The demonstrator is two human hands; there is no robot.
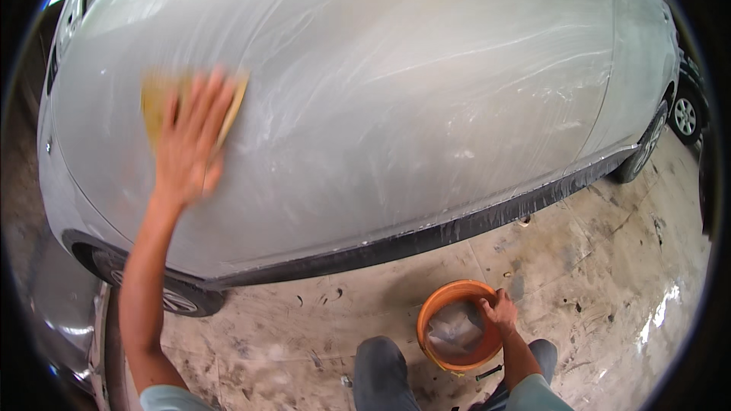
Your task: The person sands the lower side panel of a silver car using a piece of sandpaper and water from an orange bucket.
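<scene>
My left hand [189, 137] lies with stretched fingers over a yellow sandpaper sheet [154, 99], holding it flat against the car's grey side panel [426, 84]. The sheet's edges stick out on both sides of the fingers, and motion blurs them slightly. Whitish streaks and wet smears run across the panel. Low in the view, my right hand [499, 312] grips the right rim of an orange bucket [432, 306]. Inside the bucket is cloudy liquid with a pale patch; I cannot tell whether that is a cloth or a reflection.
Along the panel's bottom runs a dark sill [426, 240] with drips, between a front-left wheel [179, 301] and a right wheel [643, 148]. The stained tiled floor [563, 259] has small debris. Another vehicle's wheel [685, 116] is at far right; a dark glossy surface [53, 297] is at left.
</scene>
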